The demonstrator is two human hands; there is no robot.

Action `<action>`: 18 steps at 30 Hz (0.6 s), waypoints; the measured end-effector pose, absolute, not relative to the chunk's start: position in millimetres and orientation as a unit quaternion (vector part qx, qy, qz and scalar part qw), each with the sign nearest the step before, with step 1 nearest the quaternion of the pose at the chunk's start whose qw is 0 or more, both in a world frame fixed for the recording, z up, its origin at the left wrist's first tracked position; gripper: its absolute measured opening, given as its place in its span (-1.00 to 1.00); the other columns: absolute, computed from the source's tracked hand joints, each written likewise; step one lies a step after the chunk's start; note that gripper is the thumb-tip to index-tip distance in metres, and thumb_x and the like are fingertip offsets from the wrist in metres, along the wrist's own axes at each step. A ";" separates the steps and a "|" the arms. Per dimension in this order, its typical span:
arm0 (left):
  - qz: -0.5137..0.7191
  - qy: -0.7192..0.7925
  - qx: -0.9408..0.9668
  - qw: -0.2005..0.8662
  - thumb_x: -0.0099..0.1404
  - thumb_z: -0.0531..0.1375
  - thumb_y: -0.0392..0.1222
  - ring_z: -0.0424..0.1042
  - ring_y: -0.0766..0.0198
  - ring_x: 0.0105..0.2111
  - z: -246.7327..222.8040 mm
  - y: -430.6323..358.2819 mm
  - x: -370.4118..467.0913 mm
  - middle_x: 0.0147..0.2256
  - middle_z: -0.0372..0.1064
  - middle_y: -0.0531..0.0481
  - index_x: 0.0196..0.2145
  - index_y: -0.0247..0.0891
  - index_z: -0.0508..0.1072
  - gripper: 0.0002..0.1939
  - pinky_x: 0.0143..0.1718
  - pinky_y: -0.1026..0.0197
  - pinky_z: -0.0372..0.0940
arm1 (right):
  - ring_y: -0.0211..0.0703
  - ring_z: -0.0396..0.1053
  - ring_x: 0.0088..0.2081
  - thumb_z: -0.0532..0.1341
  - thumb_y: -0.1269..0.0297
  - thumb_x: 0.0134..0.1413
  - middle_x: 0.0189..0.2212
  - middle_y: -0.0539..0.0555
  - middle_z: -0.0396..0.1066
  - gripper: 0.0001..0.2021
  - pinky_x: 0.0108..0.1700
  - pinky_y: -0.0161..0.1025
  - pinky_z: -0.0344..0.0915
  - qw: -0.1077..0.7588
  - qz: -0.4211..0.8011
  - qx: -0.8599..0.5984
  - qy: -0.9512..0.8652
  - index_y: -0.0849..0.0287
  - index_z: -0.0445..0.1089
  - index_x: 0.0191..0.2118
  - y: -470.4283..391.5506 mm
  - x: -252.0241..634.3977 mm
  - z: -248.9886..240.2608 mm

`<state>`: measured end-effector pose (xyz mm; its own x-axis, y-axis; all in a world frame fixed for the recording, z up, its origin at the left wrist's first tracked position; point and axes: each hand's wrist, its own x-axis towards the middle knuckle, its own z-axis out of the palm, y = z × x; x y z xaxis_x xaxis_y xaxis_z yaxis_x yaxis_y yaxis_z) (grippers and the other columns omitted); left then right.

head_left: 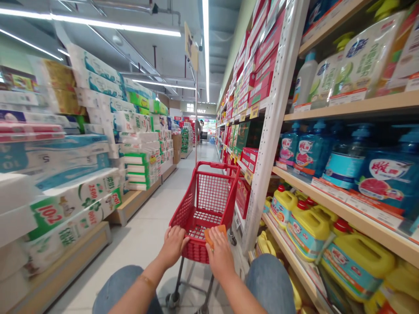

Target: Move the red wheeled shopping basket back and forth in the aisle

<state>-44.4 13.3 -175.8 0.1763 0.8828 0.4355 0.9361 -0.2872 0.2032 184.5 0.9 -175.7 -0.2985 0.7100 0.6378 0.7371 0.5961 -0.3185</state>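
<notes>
— Where is the red cart (pixel 195 252), and how are you gripping it?

— It stands just ahead of your knees (pixel 270 281). Your left hand (pixel 174 245) curls closed over its near rim; your right hand (pixel 218 246) clasps an orange item (pixel 222 228) against that same rim.

— And around the cart?

— Yellow jugs (pixel 309 229) stand to its right, below blue bottles (pixel 343 168); paper packs (pixel 72 209) are stacked to its left.

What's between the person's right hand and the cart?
The head view shows an orange item under the right hand, at the near edge of the cart; I cannot tell what it is.
</notes>
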 end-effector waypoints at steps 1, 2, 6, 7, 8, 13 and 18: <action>-0.241 -0.601 -0.760 0.059 0.42 -0.15 0.01 0.26 0.13 -0.04 -176.7 13.1 -39.2 -0.18 0.35 -0.06 -0.24 -0.17 0.35 -0.65 0.18 -0.11 -0.07 | -0.02 0.12 0.24 0.05 0.27 0.25 0.20 0.15 0.21 -0.55 0.24 0.06 0.14 0.387 -0.014 -0.452 -0.804 0.19 0.20 0.23 -0.4 175.4 -177.9; -0.239 -0.606 -0.756 0.061 0.42 -0.15 0.00 0.26 0.14 -0.06 -177.0 12.4 -35.0 -0.19 0.35 -0.06 -0.25 -0.18 0.35 -0.65 0.18 -0.10 -0.07 | -0.01 0.12 0.24 0.06 0.26 0.24 0.20 0.15 0.21 -0.55 0.24 0.06 0.13 0.386 -0.008 -0.453 -0.803 0.20 0.22 0.22 -1.9 166.0 -179.7; -0.233 -0.607 -0.758 0.054 0.43 -0.17 -0.02 0.27 0.15 -0.08 -174.1 7.9 -34.8 -0.20 0.35 -0.05 -0.23 -0.18 0.34 -0.65 0.18 -0.10 -0.08 | -0.01 0.15 0.23 0.09 0.23 0.24 0.19 0.15 0.23 -0.56 0.25 0.03 0.13 0.382 0.006 -0.440 -0.812 0.20 0.25 0.20 -5.9 143.6 -180.1; -0.231 -0.599 -0.765 0.049 0.43 -0.17 -0.02 0.28 0.16 -0.09 -173.0 7.2 -38.5 -0.20 0.36 -0.04 -0.22 -0.17 0.34 -0.65 0.18 -0.09 -0.07 | -0.02 0.16 0.22 0.09 0.22 0.24 0.18 0.14 0.24 -0.56 0.24 0.02 0.14 0.382 0.004 -0.436 -0.815 0.18 0.26 0.20 -5.6 144.1 -178.9; -0.228 -0.591 -0.773 0.043 0.43 -0.17 -0.02 0.28 0.17 -0.10 -172.0 6.7 -42.9 -0.21 0.36 -0.02 -0.22 -0.17 0.34 -0.65 0.17 -0.07 -0.06 | -0.03 0.18 0.21 0.09 0.22 0.24 0.17 0.13 0.26 -0.57 0.24 0.02 0.15 0.383 0.002 -0.433 -0.816 0.17 0.27 0.19 -4.7 147.0 -177.3; -0.219 -0.588 -0.778 0.033 0.44 -0.18 0.01 0.28 0.17 -0.18 -168.0 7.9 -50.8 -0.26 0.36 -0.02 -0.27 -0.18 0.35 -0.62 0.05 -0.02 0.04 | -0.05 0.22 0.19 0.08 0.27 0.23 0.14 0.13 0.31 -0.60 0.23 0.02 0.15 0.380 -0.013 -0.434 -0.817 0.18 0.30 0.16 4.9 174.8 -169.8; -0.222 -0.588 -0.776 0.044 0.44 -0.17 -0.03 0.27 0.16 -0.20 -169.5 3.9 -16.0 -0.26 0.37 -0.04 -0.27 -0.20 0.35 -0.63 -0.05 0.01 0.06 | 0.02 0.26 0.16 0.04 0.28 0.25 0.09 0.20 0.36 -0.62 0.21 0.07 0.16 0.391 -0.041 -0.499 -0.773 0.25 0.36 0.11 14.3 176.9 -172.7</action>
